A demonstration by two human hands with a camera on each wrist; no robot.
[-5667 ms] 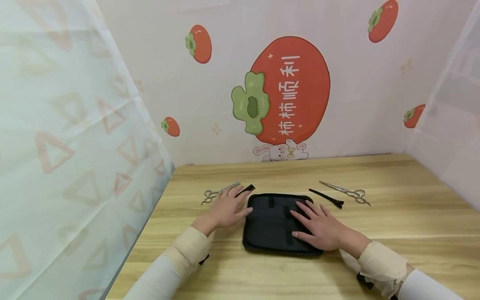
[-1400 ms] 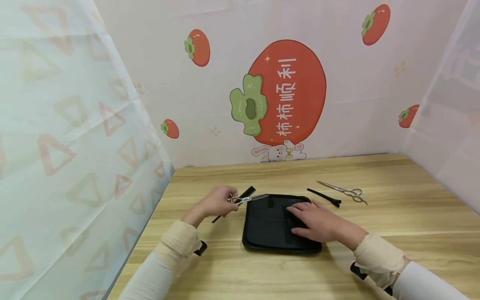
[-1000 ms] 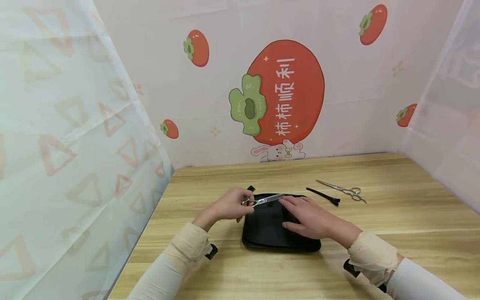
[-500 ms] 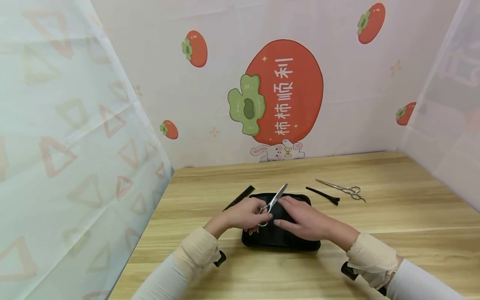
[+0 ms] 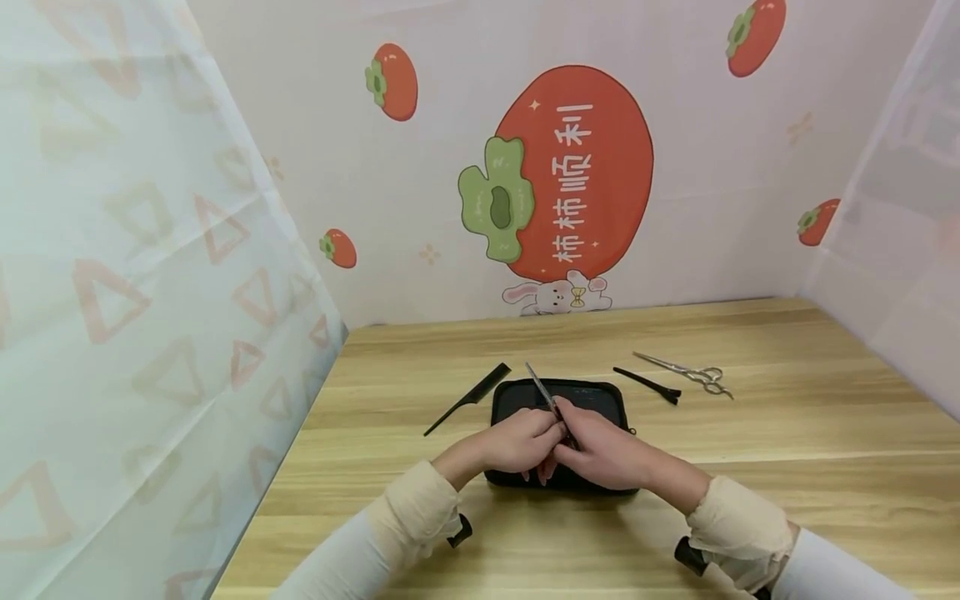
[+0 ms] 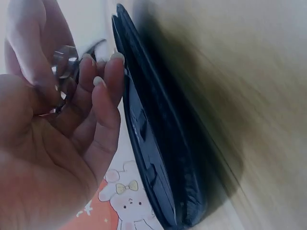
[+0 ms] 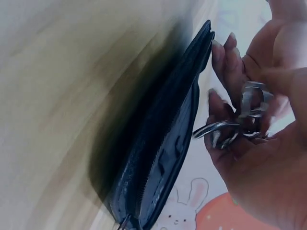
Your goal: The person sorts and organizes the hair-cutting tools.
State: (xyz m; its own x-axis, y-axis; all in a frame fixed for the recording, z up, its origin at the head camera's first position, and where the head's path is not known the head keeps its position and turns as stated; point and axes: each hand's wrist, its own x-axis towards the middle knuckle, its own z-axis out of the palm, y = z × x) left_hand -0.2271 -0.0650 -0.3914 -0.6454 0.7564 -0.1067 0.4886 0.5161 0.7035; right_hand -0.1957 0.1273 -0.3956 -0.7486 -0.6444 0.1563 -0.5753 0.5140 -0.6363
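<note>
Silver hair-cutting scissors (image 5: 542, 387) stand tilted over a black zippered tool case (image 5: 600, 400), blades pointing to the far side. Both hands meet at their handles. My left hand (image 5: 521, 442) pinches the handle end, its other fingers curled beneath. From the other side my right hand (image 5: 603, 446) grips the scissors between thumb and fingers. In the right wrist view the finger rings (image 7: 254, 98) show between the two hands, slightly blurred. The case lies flat on the table under both hands; elastic loops (image 6: 151, 172) show inside it in the left wrist view.
A black tail comb (image 5: 480, 387) lies left of the case. To the right are a long black hair clip (image 5: 648, 384) and a second pair of silver scissors (image 5: 686, 372). The wooden table (image 5: 787, 400) ends at a printed cloth backdrop (image 5: 705, 250).
My left hand picked up the scissors from the left of the comb and carried them right, over the case. The blades swung toward the far side. My right hand now grips them too.
</note>
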